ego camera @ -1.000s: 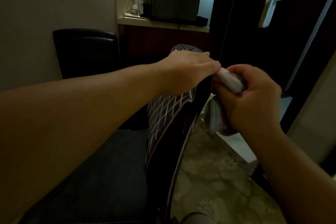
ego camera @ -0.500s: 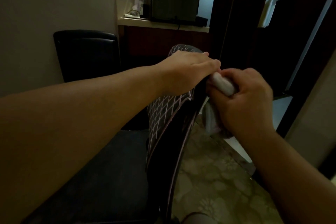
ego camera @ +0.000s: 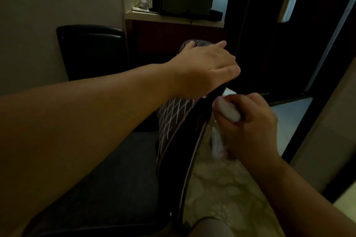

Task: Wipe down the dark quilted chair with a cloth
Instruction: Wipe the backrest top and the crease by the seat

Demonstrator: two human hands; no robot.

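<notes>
My left hand (ego camera: 204, 69) rests with relaxed fingers on top of the dark chair back with pale diamond quilting (ego camera: 171, 113). My right hand (ego camera: 248, 127) grips the bunched white cloth (ego camera: 227, 109) against its rear edge, above pale patterned carpet (ego camera: 221, 184) in a dim room.

Pale patterned floor (ego camera: 221, 184) under the quilted chair (ego camera: 173, 113); farther back, a black chair (ego camera: 90, 52) against the wall.

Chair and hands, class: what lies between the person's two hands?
In the head view, the dark back edge of the quilted chair runs between the left hand resting on top and the right hand gripping the white cloth.
</notes>
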